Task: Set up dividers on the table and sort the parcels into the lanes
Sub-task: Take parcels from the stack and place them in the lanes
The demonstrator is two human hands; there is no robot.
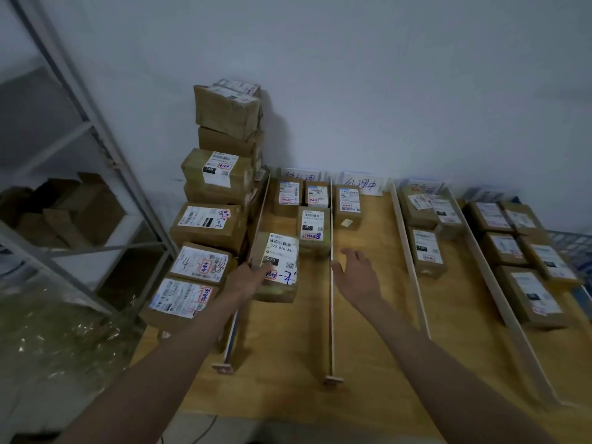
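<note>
My left hand (248, 278) grips a brown parcel (279, 267) with a white label marked 070, held over the first lane between two thin wooden dividers (331, 283). Three smaller parcels (313, 230) lie further back in that lane. My right hand (357, 274) hovers open with spread fingers over the second lane, just right of the divider, holding nothing. One parcel (349, 205) sits at the back of that second lane. More dividers (410, 261) mark lanes to the right, which hold several labelled parcels (427, 251).
A tall pile of unsorted parcels (208, 225) stands at the table's left edge against the wall. Handwritten paper signs (360, 184) lean on the wall behind the lanes. A metal shelf rack (96, 139) with boxes stands at the left. The wooden table (368, 347) continues toward me.
</note>
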